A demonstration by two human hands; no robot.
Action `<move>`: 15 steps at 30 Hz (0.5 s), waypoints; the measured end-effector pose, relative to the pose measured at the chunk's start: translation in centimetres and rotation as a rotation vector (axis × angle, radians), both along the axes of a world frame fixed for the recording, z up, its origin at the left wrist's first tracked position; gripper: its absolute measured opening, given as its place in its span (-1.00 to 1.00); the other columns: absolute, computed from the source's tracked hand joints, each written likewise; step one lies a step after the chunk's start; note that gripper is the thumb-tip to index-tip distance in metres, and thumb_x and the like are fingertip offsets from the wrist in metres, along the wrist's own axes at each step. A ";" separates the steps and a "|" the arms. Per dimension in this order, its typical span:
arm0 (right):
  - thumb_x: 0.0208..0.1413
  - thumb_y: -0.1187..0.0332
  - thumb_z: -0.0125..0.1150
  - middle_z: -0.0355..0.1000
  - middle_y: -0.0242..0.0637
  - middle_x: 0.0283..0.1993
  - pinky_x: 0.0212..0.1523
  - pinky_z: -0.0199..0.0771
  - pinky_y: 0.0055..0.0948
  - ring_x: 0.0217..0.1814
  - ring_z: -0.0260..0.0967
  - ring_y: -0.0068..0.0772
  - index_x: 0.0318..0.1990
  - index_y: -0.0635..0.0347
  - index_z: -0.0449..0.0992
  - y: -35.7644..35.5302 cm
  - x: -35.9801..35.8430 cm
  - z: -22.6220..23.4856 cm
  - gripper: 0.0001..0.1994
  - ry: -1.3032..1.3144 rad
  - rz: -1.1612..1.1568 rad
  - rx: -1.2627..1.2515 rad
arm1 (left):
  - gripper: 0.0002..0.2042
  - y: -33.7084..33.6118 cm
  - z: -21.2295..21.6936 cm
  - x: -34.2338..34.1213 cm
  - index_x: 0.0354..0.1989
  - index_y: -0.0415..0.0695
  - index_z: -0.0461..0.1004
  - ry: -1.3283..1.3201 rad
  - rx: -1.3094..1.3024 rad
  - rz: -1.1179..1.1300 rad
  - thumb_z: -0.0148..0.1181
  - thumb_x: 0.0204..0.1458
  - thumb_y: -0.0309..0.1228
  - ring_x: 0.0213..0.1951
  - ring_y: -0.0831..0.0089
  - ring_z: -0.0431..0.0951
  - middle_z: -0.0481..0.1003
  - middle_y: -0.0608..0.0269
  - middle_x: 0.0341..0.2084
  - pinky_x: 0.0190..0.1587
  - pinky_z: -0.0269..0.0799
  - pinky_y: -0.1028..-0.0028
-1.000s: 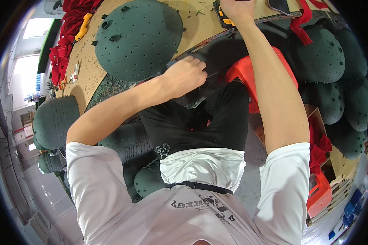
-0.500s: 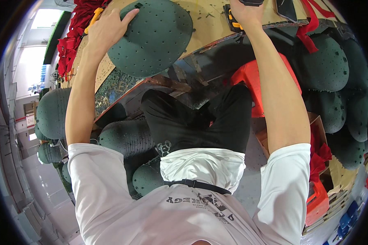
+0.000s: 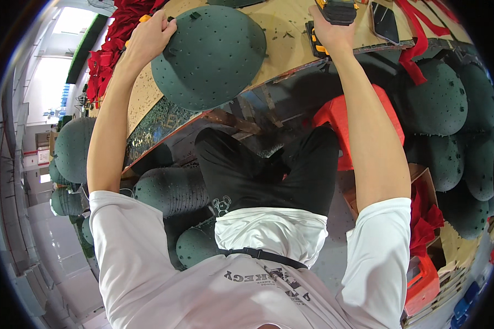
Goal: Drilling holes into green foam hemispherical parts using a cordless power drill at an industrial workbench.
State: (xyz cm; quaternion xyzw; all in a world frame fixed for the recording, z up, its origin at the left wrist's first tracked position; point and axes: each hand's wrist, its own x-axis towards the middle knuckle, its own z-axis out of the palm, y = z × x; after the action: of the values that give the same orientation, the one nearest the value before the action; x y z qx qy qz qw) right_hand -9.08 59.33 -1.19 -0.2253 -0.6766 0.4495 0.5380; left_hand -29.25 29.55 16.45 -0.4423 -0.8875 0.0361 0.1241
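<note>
A dark green dome [image 3: 211, 60] with small holes all over rests on the table in front of me, its near edge overhanging the table edge. At its upper left rim is my left hand [image 3: 150, 37], fingers curled closed. Whatever they pinch is too small to make out; a black bit shows by the fingertips. Part of a yellow-orange tool [image 3: 144, 18] shows behind that hand. My right hand [image 3: 333, 35] is wrapped round a black and yellow cordless power tool [image 3: 337, 12], right of the dome; its fingers are partly hidden.
A phone [image 3: 385, 23] and red ribbon [image 3: 417, 41] lie at the table's right. Red fabric [image 3: 127, 24] is heaped at the far left. Stacked green domes [image 3: 436, 98] stand right, others [image 3: 173, 189] below left. A red stool [image 3: 340, 118] is under the table edge.
My left fingers have curled in; the thumb was stretched over the dome before. More of the power tool shows by my right hand. The whole view has shifted slightly.
</note>
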 end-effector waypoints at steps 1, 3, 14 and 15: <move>0.10 0.33 0.40 0.49 -0.10 0.10 0.18 0.45 -0.27 0.14 0.47 -0.13 0.25 0.34 0.32 -0.1 -0.1 0.0 -0.41 0.033 0.038 -0.035 | -0.65 0.0 0.7 0.4 -0.06 -0.22 0.49 -0.031 -0.020 0.051 0.15 0.23 -0.14 -0.19 -0.14 0.60 0.58 -0.15 -0.32 -0.05 0.48 -0.03; 0.09 0.35 0.40 0.49 -0.11 0.10 0.18 0.45 -0.28 0.14 0.47 -0.15 0.24 0.34 0.32 -0.1 -0.1 0.0 -0.42 0.062 0.065 -0.061 | -0.72 0.4 1.9 1.3 -0.17 -0.18 0.45 -0.020 -0.006 0.058 0.16 0.25 -0.18 -0.27 -0.07 0.59 0.54 -0.09 -0.39 -0.15 0.47 0.04; 0.02 0.14 0.36 0.59 -0.21 -0.07 0.08 0.49 -0.22 0.00 0.54 -0.21 0.04 0.24 0.52 1.2 0.6 -0.3 -0.52 -0.112 0.002 0.075 | -0.73 1.7 3.0 2.3 -0.32 -0.26 0.27 -0.115 0.098 -0.243 0.16 0.20 -0.31 -0.50 0.03 0.44 0.37 -0.08 -0.58 -0.39 0.31 0.12; 0.02 0.14 0.36 0.58 -0.22 -0.06 0.07 0.49 -0.22 0.00 0.54 -0.21 0.04 0.24 0.52 1.2 0.5 -0.3 -0.52 -0.116 -0.011 0.090 | -0.74 1.7 2.7 2.2 -0.31 -0.26 0.27 -0.133 0.091 -0.250 0.16 0.20 -0.32 -0.49 0.02 0.44 0.38 -0.07 -0.57 -0.39 0.31 0.11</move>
State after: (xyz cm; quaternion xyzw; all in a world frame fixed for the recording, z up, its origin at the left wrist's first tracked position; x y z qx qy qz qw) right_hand -8.56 60.58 -1.52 -0.2303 -0.7248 0.4020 0.5099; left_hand -27.07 31.25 19.18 -0.5449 -0.8324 -0.0493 0.0887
